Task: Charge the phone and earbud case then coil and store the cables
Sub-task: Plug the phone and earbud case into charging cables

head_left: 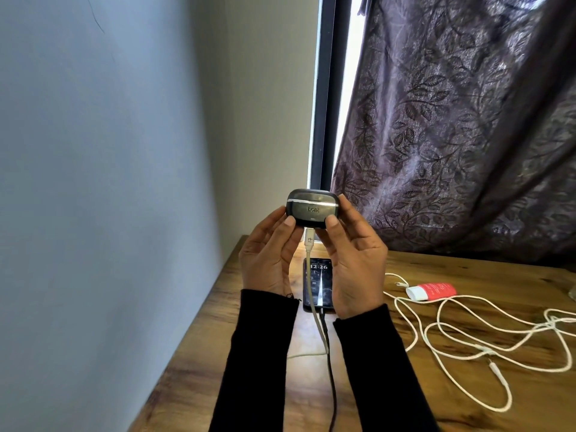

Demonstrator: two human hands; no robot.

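Note:
I hold a black earbud case up above the table, my left hand on its left side and my right hand on its right. A white cable is plugged into the bottom of the case and hangs down toward the table. Below my hands a black phone lies flat on the wooden table, screen lit and showing 12:26. A black cable runs from the phone's near end toward me.
A loose tangle of white cables spreads over the table's right half. A red and white tube lies among them. A pale wall stands at the left, a dark patterned curtain behind the table.

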